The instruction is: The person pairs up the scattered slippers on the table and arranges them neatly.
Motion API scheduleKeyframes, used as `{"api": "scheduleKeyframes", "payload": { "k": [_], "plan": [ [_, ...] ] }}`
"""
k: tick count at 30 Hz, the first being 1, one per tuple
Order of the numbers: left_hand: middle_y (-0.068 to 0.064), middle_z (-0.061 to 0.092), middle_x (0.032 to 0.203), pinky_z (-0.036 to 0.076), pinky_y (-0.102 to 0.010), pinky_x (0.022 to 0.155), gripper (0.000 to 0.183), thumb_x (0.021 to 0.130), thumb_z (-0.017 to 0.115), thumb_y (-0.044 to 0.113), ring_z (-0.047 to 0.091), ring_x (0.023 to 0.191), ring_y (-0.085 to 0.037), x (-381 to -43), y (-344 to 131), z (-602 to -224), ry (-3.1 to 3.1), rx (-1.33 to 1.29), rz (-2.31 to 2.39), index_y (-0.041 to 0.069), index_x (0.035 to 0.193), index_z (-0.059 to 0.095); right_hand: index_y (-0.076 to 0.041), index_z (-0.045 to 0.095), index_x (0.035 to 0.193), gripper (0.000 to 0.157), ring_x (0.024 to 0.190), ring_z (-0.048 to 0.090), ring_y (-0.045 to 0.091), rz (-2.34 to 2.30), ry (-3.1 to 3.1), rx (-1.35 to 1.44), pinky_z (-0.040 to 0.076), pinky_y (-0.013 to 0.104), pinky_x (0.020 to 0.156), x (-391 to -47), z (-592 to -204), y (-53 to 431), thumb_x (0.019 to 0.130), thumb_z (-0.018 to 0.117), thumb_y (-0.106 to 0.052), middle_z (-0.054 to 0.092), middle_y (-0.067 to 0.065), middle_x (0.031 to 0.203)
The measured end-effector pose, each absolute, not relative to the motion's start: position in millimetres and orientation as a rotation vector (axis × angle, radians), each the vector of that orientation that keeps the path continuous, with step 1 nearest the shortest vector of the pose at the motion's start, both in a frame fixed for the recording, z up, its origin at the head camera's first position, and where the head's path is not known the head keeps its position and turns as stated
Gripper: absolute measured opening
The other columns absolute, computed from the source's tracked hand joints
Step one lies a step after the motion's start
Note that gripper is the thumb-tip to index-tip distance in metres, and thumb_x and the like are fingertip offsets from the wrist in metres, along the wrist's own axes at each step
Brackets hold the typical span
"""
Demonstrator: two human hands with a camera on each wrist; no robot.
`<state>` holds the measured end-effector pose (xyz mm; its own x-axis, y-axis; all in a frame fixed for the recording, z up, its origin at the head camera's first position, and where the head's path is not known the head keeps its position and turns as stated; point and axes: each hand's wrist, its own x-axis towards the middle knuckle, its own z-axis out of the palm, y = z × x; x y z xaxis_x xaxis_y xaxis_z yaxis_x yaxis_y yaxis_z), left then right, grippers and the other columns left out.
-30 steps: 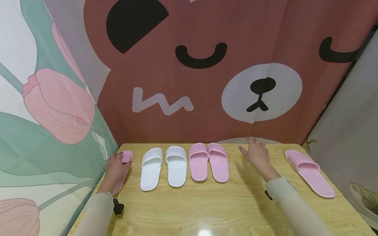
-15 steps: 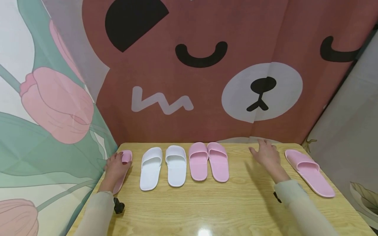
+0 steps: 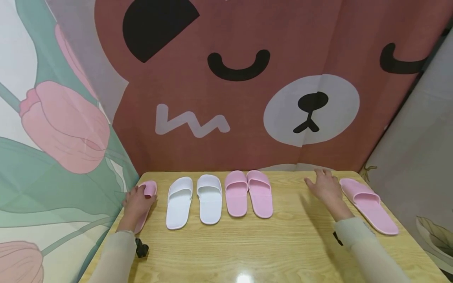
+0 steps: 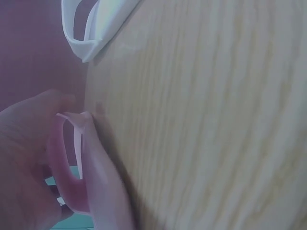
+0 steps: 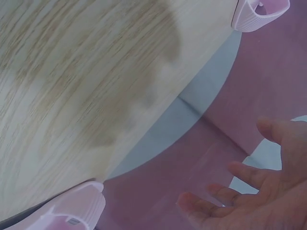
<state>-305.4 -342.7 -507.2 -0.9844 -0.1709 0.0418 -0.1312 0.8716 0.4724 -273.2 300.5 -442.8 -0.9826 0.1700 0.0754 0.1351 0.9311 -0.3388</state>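
Observation:
At the table's left edge my left hand [image 3: 137, 204] grips a pink slipper [image 3: 150, 188] across its strap. In the left wrist view the thumb lies along one side of that slipper [image 4: 105, 187], with fingers on its other side. My right hand [image 3: 325, 189] hovers over the back right of the table, its fingers spread and holding nothing. Just right of it a lone pink slipper [image 3: 373, 212] lies slanted along the right edge. The right wrist view has the loosely bent fingers of the right hand [image 5: 268, 187] apart from the pink slipper [image 5: 62, 211] at bottom left.
Between the hands, a white slipper [image 3: 179, 208] and another white slipper [image 3: 210, 206] lie slightly apart. Right of them a pink slipper [image 3: 236, 198] touches its pink mate [image 3: 261, 198]. The wooden table [image 3: 212, 251] ends at a bear-print curtain [image 3: 198, 157] behind.
My right hand has moved right across the back of the table, closer to the lone pink slipper. My left hand keeps its grip on the left slipper. The head view has shifted slightly.

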Motion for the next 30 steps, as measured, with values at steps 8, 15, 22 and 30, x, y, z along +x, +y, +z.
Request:
{"api": "scheduleKeyframes", "payload": {
  "k": [8, 15, 22, 30],
  "plan": [
    [-0.039, 0.025, 0.152, 0.021, -0.076, 0.102, 0.075, 0.093, 0.062, 0.034, 0.023, 0.134, -0.060, -305, -344, -509, -2.955, 0.242, -0.726, -0.005, 0.149, 0.033, 0.005, 0.032, 0.152, 0.077, 0.127, 0.029, 0.067, 0.516, -3.004, -0.273, 0.036, 0.075, 0.096, -271, -442, 306, 0.103, 0.046, -0.052, 0.021, 0.040, 0.153],
    [-0.037, 0.028, 0.150, 0.023, -0.078, 0.099, 0.074, 0.093, 0.061, 0.034, 0.024, 0.133, -0.059, -305, -343, -509, -2.954, 0.241, -0.718, -0.004, 0.149, 0.033, 0.008, 0.033, 0.151, 0.075, 0.129, 0.027, 0.067, 0.528, -3.007, -0.298, 0.034, 0.076, 0.097, -269, -444, 313, 0.103, 0.048, -0.048, 0.023, 0.042, 0.149],
    [-0.036, 0.029, 0.150, 0.026, -0.081, 0.097, 0.073, 0.094, 0.060, 0.034, 0.025, 0.133, -0.058, -303, -342, -507, -2.965, 0.225, -0.700, -0.004, 0.150, 0.032, 0.007, 0.032, 0.151, 0.076, 0.128, 0.029, 0.067, 0.527, -3.029, -0.309, 0.034, 0.074, 0.098, -267, -443, 318, 0.103, 0.047, -0.050, 0.023, 0.043, 0.149],
    [-0.037, 0.028, 0.150, 0.025, -0.082, 0.097, 0.074, 0.095, 0.060, 0.033, 0.025, 0.132, -0.058, -303, -342, -508, -2.980, 0.226, -0.665, -0.004, 0.151, 0.030, 0.008, 0.033, 0.150, 0.078, 0.125, 0.031, 0.067, 0.516, -3.020, -0.318, 0.035, 0.074, 0.097, -266, -443, 328, 0.103, 0.045, -0.052, 0.023, 0.043, 0.148]
  ]
}}
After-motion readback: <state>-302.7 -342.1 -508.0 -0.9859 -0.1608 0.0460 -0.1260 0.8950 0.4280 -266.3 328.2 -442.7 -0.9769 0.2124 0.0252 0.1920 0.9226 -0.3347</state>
